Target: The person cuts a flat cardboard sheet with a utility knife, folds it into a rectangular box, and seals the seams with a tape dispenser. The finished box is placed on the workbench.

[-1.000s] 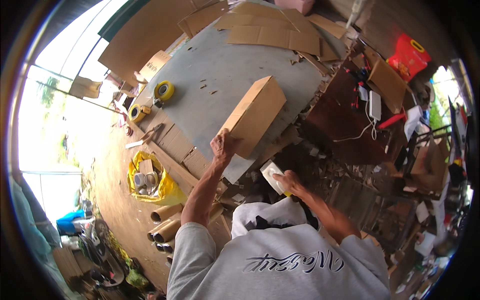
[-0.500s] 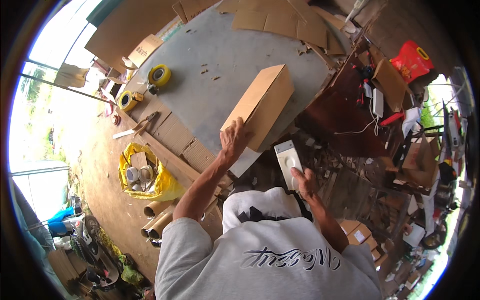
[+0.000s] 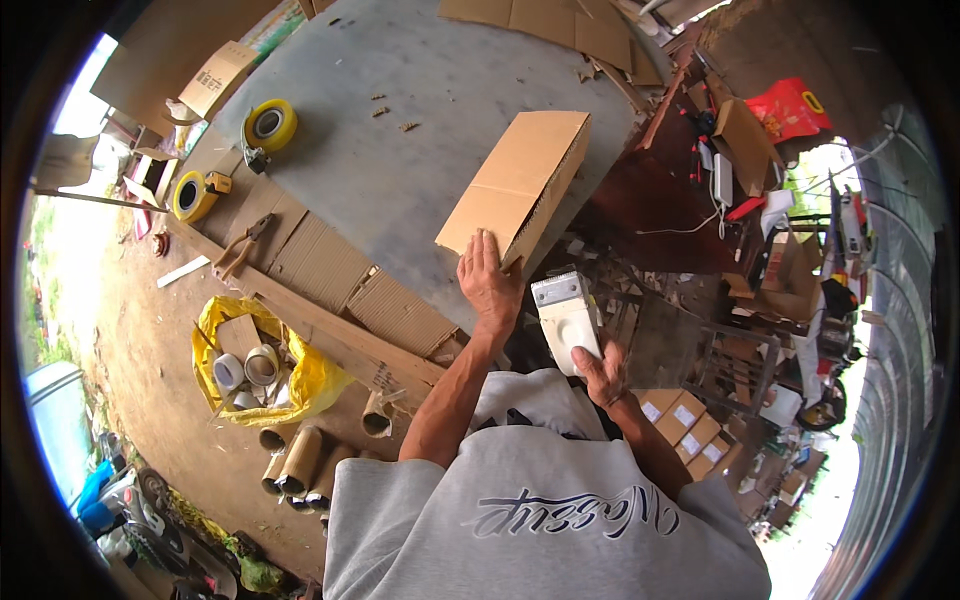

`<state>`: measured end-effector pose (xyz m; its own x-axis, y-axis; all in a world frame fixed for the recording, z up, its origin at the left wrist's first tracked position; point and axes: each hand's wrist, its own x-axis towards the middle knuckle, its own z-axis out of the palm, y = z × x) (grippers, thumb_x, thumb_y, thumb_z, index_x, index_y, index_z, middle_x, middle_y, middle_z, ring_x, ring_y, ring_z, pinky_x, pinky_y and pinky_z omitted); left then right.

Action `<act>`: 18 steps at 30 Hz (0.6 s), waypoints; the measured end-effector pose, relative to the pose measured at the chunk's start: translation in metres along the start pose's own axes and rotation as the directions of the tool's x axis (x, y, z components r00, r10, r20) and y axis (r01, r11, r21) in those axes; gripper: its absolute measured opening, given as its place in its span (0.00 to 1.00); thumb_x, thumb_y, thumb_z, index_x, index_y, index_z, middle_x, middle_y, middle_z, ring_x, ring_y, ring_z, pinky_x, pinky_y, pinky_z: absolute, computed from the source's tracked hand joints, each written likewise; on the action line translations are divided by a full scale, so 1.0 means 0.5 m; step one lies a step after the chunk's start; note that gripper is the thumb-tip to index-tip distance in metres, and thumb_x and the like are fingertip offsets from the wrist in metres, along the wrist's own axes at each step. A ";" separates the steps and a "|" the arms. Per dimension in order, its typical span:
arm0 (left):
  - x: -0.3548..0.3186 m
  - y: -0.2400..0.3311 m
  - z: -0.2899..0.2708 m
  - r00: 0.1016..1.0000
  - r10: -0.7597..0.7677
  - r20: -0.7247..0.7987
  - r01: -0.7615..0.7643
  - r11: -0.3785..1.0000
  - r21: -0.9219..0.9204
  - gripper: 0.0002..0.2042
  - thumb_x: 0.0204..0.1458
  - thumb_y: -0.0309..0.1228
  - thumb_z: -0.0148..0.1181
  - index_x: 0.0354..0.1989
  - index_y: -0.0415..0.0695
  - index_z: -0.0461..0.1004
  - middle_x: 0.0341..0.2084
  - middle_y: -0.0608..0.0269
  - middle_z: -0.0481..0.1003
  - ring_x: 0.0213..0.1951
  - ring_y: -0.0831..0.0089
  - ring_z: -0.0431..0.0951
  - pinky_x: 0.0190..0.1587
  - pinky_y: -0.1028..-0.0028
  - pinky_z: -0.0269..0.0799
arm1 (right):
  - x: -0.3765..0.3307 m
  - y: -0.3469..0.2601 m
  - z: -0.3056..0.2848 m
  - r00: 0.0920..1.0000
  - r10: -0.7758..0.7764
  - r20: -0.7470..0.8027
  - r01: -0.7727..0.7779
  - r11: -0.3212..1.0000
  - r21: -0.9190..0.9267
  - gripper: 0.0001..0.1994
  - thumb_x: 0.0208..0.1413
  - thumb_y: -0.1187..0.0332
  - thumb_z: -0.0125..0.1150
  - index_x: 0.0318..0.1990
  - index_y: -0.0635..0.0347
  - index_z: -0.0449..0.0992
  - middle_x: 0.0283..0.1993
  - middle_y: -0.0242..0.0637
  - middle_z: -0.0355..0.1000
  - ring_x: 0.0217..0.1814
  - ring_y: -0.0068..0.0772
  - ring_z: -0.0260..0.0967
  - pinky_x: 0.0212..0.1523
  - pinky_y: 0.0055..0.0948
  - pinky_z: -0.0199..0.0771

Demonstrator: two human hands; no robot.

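Left hand [image 3: 490,288] rests flat, fingers straight, on the near end of the cardboard box [image 3: 518,170], which lies on the grey tabletop [image 3: 390,170], long axis slanting away rightward. Right hand [image 3: 604,374], farther from the box, wraps round a white, metal-headed handheld tool [image 3: 568,325]

I am in a rough workshop full of cardboard: beyond my left fingers [image 3: 483,248], resting on a cardboard box [image 3: 515,175], spreads a broad grey worktable [image 3: 365,150] with flattened cardboard [image 3: 550,25] at its far side. Left of those fingers lie tape rolls [image 3: 287,130] and pliers [image 3: 252,233], and lower left a yellow sack [image 3: 325,388] near cardboard tubes [image 3: 298,460]. Small cartons [image 3: 690,432] sit grouped just right of my right fingers [image 3: 592,368], below heaped clutter [image 3: 790,275].
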<state>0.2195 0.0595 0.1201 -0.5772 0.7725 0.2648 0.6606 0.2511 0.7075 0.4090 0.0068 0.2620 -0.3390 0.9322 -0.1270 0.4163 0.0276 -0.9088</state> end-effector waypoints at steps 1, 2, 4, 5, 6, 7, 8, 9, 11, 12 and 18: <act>-0.002 0.002 -0.001 1.000 -0.008 0.022 0.008 1.000 -0.010 0.36 0.42 0.32 0.75 0.63 0.37 0.71 0.61 0.44 0.74 0.64 0.50 0.73 0.66 0.53 0.65 | 0.001 -0.004 0.003 1.000 -0.011 0.008 0.011 0.999 -0.030 0.25 0.62 0.50 0.63 0.48 0.71 0.78 0.37 0.50 0.80 0.35 0.44 0.79 0.38 0.39 0.77; -0.004 0.005 -0.004 0.999 -0.017 0.041 0.018 1.000 -0.021 0.35 0.43 0.32 0.75 0.63 0.36 0.70 0.61 0.44 0.74 0.64 0.50 0.73 0.66 0.53 0.64 | 0.001 -0.016 0.002 0.997 -0.062 0.037 0.066 0.990 -0.127 0.25 0.62 0.51 0.63 0.46 0.70 0.78 0.34 0.51 0.80 0.33 0.49 0.79 0.36 0.40 0.76; 0.007 0.001 -0.028 0.996 -0.018 0.088 0.025 0.997 -0.072 0.32 0.48 0.31 0.72 0.62 0.35 0.71 0.60 0.46 0.75 0.63 0.49 0.73 0.66 0.55 0.64 | 0.006 -0.019 0.010 0.989 -0.132 0.067 0.142 0.975 -0.169 0.24 0.63 0.51 0.62 0.44 0.70 0.78 0.32 0.51 0.79 0.31 0.52 0.78 0.34 0.41 0.76; 0.006 -0.008 -0.049 0.989 -0.058 0.137 0.086 0.974 -0.209 0.30 0.50 0.32 0.72 0.62 0.35 0.72 0.60 0.48 0.76 0.62 0.52 0.74 0.65 0.57 0.65 | 0.010 -0.021 0.012 0.982 -0.168 0.084 0.181 0.965 -0.190 0.24 0.63 0.51 0.62 0.43 0.70 0.77 0.31 0.51 0.78 0.31 0.53 0.78 0.33 0.41 0.76; 0.010 -0.012 -0.093 0.976 -0.085 0.199 0.148 0.932 -0.331 0.28 0.53 0.33 0.71 0.62 0.36 0.73 0.59 0.49 0.77 0.61 0.55 0.75 0.65 0.59 0.66 | 0.015 -0.036 0.023 0.973 -0.221 0.068 0.230 0.955 -0.188 0.23 0.63 0.51 0.62 0.40 0.70 0.77 0.30 0.51 0.77 0.30 0.55 0.77 0.32 0.42 0.75; 0.019 -0.018 -0.129 0.960 -0.106 0.258 0.214 0.872 -0.440 0.26 0.55 0.34 0.70 0.61 0.36 0.74 0.58 0.50 0.78 0.61 0.58 0.76 0.64 0.61 0.67 | 0.019 -0.052 0.032 0.971 -0.227 0.080 0.238 0.951 -0.198 0.23 0.63 0.51 0.63 0.39 0.70 0.76 0.30 0.52 0.77 0.29 0.55 0.77 0.31 0.43 0.75; 0.028 -0.023 -0.148 0.911 -0.171 0.376 0.394 0.633 -0.666 0.22 0.59 0.35 0.68 0.59 0.37 0.76 0.54 0.55 0.81 0.56 0.67 0.77 0.61 0.66 0.69 | 0.023 -0.068 0.040 0.969 -0.231 0.091 0.246 0.947 -0.209 0.23 0.62 0.51 0.63 0.38 0.69 0.76 0.30 0.52 0.77 0.29 0.55 0.76 0.31 0.43 0.74; 0.050 -0.022 -0.183 0.834 -0.119 0.538 0.510 0.538 -0.671 0.21 0.60 0.35 0.67 0.58 0.37 0.77 0.52 0.57 0.81 0.55 0.69 0.77 0.61 0.66 0.69 | 0.023 -0.076 0.048 0.967 -0.233 0.101 0.250 0.943 -0.222 0.23 0.62 0.51 0.63 0.37 0.69 0.76 0.30 0.52 0.76 0.29 0.55 0.76 0.30 0.43 0.74; 0.098 -0.017 -0.251 0.619 0.034 0.785 0.730 0.345 -0.590 0.18 0.61 0.34 0.66 0.56 0.36 0.78 0.50 0.60 0.82 0.54 0.72 0.77 0.60 0.68 0.70 | 0.024 -0.056 0.057 0.957 -0.231 0.175 0.271 0.929 -0.252 0.23 0.61 0.51 0.64 0.36 0.69 0.75 0.27 0.53 0.75 0.27 0.56 0.75 0.29 0.44 0.73; 0.110 -0.021 -0.261 0.548 0.080 0.833 0.715 0.471 -0.516 0.13 0.62 0.33 0.65 0.48 0.36 0.82 0.40 0.64 0.83 0.45 0.76 0.78 0.52 0.72 0.73 | 0.027 -0.046 0.061 0.948 -0.235 0.214 0.288 0.919 -0.268 0.22 0.60 0.51 0.64 0.35 0.68 0.75 0.26 0.53 0.74 0.26 0.56 0.75 0.28 0.44 0.72; 0.072 -0.125 -0.222 0.442 0.077 0.894 0.854 0.270 -0.446 0.10 0.61 0.36 0.69 0.33 0.41 0.84 0.26 0.74 0.80 0.30 0.84 0.75 0.36 0.77 0.70 | 0.029 -0.012 0.110 0.948 -0.137 0.287 0.217 0.938 -0.269 0.22 0.59 0.51 0.64 0.35 0.69 0.74 0.23 0.56 0.72 0.25 0.61 0.74 0.27 0.49 0.72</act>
<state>0.1040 0.0069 0.1582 0.2247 0.8822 -0.4139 -0.5282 0.4672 0.7091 0.3552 0.0003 0.2436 -0.6207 0.7763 -0.1098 0.5441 0.3257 -0.7732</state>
